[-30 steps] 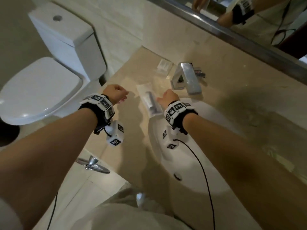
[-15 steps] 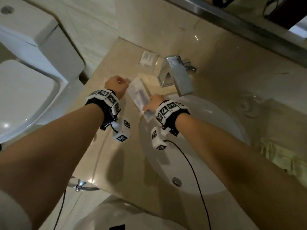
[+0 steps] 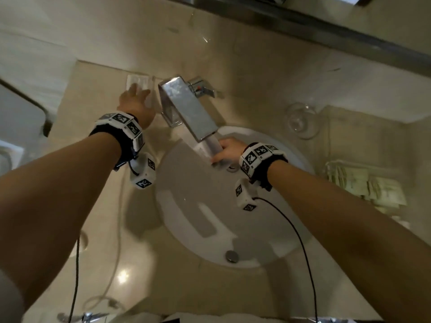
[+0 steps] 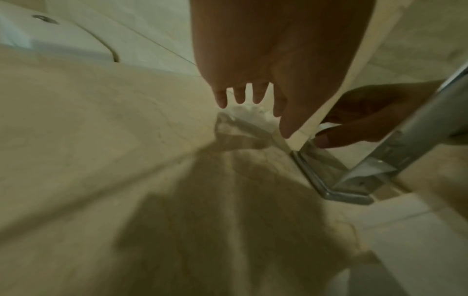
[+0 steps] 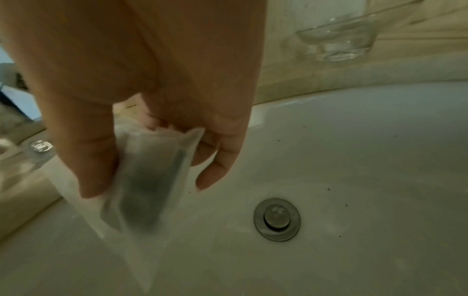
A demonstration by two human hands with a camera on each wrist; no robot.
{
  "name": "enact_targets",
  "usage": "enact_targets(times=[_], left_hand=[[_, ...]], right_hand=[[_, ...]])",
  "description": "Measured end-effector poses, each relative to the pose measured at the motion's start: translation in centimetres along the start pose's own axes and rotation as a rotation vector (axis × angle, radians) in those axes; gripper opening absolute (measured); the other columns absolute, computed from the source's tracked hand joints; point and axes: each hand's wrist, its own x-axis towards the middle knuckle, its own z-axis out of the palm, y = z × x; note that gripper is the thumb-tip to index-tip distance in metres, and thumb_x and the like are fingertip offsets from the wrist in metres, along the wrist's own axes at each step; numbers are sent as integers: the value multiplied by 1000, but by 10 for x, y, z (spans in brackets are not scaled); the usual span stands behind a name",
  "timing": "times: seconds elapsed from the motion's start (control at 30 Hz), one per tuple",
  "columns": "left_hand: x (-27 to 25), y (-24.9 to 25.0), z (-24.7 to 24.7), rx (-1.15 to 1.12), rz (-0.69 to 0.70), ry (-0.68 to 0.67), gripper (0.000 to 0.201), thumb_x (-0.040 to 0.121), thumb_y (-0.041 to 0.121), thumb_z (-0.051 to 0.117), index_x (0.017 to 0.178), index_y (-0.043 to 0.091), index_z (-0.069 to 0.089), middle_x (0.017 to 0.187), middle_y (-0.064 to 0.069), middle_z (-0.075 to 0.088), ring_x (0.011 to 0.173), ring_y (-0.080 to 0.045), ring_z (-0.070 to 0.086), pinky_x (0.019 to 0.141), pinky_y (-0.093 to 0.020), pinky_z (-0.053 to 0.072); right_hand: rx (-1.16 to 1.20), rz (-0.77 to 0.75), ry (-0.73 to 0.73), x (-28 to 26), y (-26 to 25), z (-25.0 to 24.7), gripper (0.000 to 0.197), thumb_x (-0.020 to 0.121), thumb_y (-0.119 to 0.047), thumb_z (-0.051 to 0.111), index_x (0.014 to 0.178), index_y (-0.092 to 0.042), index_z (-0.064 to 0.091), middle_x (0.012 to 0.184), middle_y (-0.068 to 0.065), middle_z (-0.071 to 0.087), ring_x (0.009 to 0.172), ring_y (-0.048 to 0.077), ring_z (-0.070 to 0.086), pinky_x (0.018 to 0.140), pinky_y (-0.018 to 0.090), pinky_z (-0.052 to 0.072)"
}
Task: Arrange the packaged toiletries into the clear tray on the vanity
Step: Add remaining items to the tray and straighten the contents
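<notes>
My right hand [image 3: 219,151] holds a long clear packet [image 3: 208,148] with a dark item inside, over the white basin just under the faucet spout. In the right wrist view, thumb and fingers of that hand [image 5: 152,160] pinch the packet [image 5: 147,180] at its upper end. My left hand [image 3: 137,89] reaches forward with straight, spread fingers over a small white packet [image 3: 137,80] against the wall, left of the faucet. In the left wrist view this hand [image 4: 253,110] hovers just above the crinkled packet [image 4: 243,124]. The clear tray [image 3: 331,167] sits at the right with pale packets [image 3: 366,185] in it.
The chrome faucet [image 3: 189,106] stands between my hands. The sink [image 3: 186,206] has a drain plug [image 5: 277,219] and an overflow hole [image 3: 232,256]. A glass dish [image 3: 300,120] stands behind the basin, right of the faucet. The toilet [image 3: 21,117] is beyond the counter's left edge.
My right hand carried the long clear packet rightward, from the counter left of the faucet to over the basin. My left hand reached forward to the small white packet and straightened its fingers.
</notes>
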Motion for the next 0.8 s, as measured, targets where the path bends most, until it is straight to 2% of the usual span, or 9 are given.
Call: enact_targets(times=[0.1,0.17,0.27,0.37,0.43,0.5,0.67,0.73,0.8], left_hand=[[3,3,-2,203,-3,-73,50,95,31,39,144,25,27,158,-4,10,144,-30,12,116,-46,20],[3,1,-3,214,-37,-15,49,93,36,44,139,26,33,152,-4,21,136,-34,25,108,-50,29],[0,-5,-5,290,-2,41,61,84,45,56,138,25,35,142,-9,34,125,-37,37,100,-50,34],[-6,-6,-3,269,-7,-11,72,78,50,63,137,23,33,134,-12,38,124,-38,37,97,-50,36],[-14,-5,0,258,9,-38,67,81,43,62,136,15,36,132,-17,38,121,-40,38,98,-50,38],[-23,-5,1,230,51,-33,58,84,28,62,134,8,40,133,-20,34,122,-41,36,102,-50,38],[-44,-2,-1,169,-4,-29,33,85,17,63,117,13,59,149,-15,19,133,-40,25,109,-43,31],[-54,-1,-2,166,-61,-87,29,86,20,63,114,12,61,146,-17,25,130,-41,30,110,-43,31],[-64,-1,-2,196,-42,-122,32,84,22,65,113,8,61,136,-20,35,122,-43,40,105,-45,37]], right_hand=[[30,8,-7,6,5,-6,40,80,-15,69,117,1,62,113,18,68,105,31,65,96,37,50],[27,0,-20,9,4,-8,38,81,-15,69,115,0,63,106,13,69,99,27,65,87,30,52],[-11,-13,-3,12,-4,-7,37,81,-15,68,115,-1,62,98,6,61,91,19,57,73,23,45],[17,-3,9,13,-6,-1,42,80,-13,69,119,0,61,107,11,65,100,26,62,86,31,50],[44,1,13,10,-5,3,44,80,-11,70,121,-1,61,116,16,66,105,28,63,90,33,51],[64,2,14,6,-3,6,45,81,-11,69,123,-1,59,117,16,66,98,24,63,81,27,50],[43,-7,44,-7,1,5,42,83,-18,68,121,-2,59,120,14,63,92,18,54,79,26,42],[35,8,39,-15,3,8,39,84,-17,67,119,-1,60,111,11,65,89,18,54,74,27,44],[24,25,46,-21,5,10,29,84,-17,67,108,-2,60,89,6,62,86,22,54,64,24,46]])
